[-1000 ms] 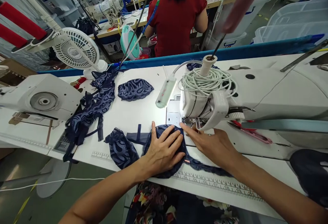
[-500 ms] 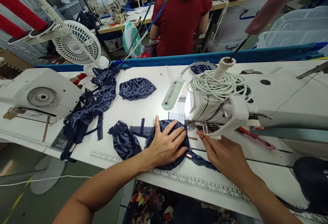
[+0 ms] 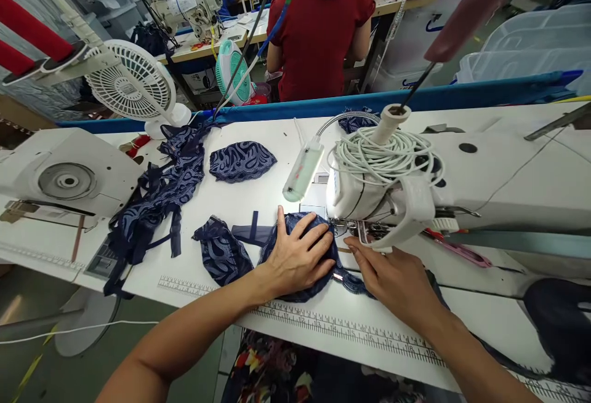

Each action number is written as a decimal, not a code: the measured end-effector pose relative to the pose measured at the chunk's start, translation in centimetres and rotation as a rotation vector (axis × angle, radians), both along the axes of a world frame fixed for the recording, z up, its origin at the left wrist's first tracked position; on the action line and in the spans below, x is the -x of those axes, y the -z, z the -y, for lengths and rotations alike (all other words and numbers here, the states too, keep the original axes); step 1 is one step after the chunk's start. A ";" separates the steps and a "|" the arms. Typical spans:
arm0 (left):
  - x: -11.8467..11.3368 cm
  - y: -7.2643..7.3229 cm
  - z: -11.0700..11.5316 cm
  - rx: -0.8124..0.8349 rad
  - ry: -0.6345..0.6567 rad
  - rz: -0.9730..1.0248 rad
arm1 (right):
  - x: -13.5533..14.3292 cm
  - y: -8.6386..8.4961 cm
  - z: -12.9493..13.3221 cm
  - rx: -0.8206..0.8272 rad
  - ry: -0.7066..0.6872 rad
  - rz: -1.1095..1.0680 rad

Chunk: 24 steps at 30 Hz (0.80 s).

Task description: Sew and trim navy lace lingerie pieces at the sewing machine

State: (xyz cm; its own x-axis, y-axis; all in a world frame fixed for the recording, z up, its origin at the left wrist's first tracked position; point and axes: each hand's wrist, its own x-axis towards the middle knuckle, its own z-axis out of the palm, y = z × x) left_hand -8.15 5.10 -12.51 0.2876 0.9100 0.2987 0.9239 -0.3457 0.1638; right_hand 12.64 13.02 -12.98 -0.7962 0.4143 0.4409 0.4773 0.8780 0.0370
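My left hand point(image 3: 300, 258) lies flat, fingers spread, on a navy lace bra cup point(image 3: 295, 295) just left of the sewing machine's needle area. My right hand point(image 3: 392, 280) is closed, its thumb and fingertips together close by the presser foot point(image 3: 362, 231); what is between them is hidden. From the cup a narrow navy lace band point(image 3: 353, 281) runs under my right hand. The white sewing machine head point(image 3: 360, 194) stands above the fingertips. Another lace cup point(image 3: 224, 252) lies left of my left hand, beside a dark sheer strip point(image 3: 252, 234).
Farther back lies a separate lace cup point(image 3: 242, 161); a heap of navy lace pieces point(image 3: 170, 200) is at left. A machine lamp point(image 3: 303, 170) hangs beside the head. Pink-handled snips point(image 3: 466, 254) lie right. A fan point(image 3: 132, 80) and a person in red point(image 3: 318, 34) are beyond.
My right hand has shifted slightly left toward the cup, and less of the lace band shows between my hands. My left hand keeps its place on the cup. The view has shifted a little.
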 end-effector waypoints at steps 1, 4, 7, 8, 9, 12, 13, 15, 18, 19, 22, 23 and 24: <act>0.0 0.0 0.0 0.000 -0.003 -0.002 | 0.0 -0.1 0.0 0.018 0.012 0.008; 0.0 0.2 -0.3 -0.009 0.001 -0.014 | 0.0 -0.4 -0.1 0.017 0.012 0.020; -0.1 0.3 -0.4 -0.023 -0.002 -0.026 | 0.0 -0.6 -0.3 -0.023 -0.002 -0.011; -0.1 0.3 -0.5 -0.026 -0.006 -0.029 | 0.0 -0.7 -0.3 -0.023 -0.001 -0.036; -0.2 0.2 -0.4 -0.028 -0.013 -0.030 | 0.0 -0.7 -0.4 -0.018 0.000 -0.063; -0.4 0.0 -0.3 -0.032 -0.031 -0.034 | -0.1 -0.4 -0.6 0.007 0.013 -0.117; -0.5 -0.1 -0.2 -0.035 -0.035 -0.033 | -0.2 -0.3 -0.6 0.019 0.024 -0.122; -0.6 -0.1 -0.1 -0.051 -0.038 -0.031 | -0.3 -0.1 -0.6 0.049 0.062 -0.143; -0.6 0.0 -0.2 -0.070 -0.040 -0.032 | -0.4 0.0 -0.5 0.099 0.080 -0.205; -0.6 0.0 -0.2 -0.071 -0.042 -0.032 | -0.4 0.0 -0.5 0.119 0.067 -0.232; -0.6 0.0 -0.3 -0.059 -0.043 -0.032 | -0.4 0.1 -0.5 0.168 0.027 -0.300; -0.6 -0.1 -0.3 -0.054 -0.041 -0.033 | -0.4 0.2 -0.6 0.170 0.034 -0.316; -0.6 -0.2 -0.3 -0.047 -0.039 -0.033 | -0.5 0.3 -0.8 0.167 0.047 -0.323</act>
State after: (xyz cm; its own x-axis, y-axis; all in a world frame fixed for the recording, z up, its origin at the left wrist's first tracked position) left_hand -7.58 5.43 -12.35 0.2628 0.9058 0.3325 0.9414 -0.3163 0.1175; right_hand 13.10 13.78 -13.23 -0.6057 0.5344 0.5895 0.4808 0.8361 -0.2640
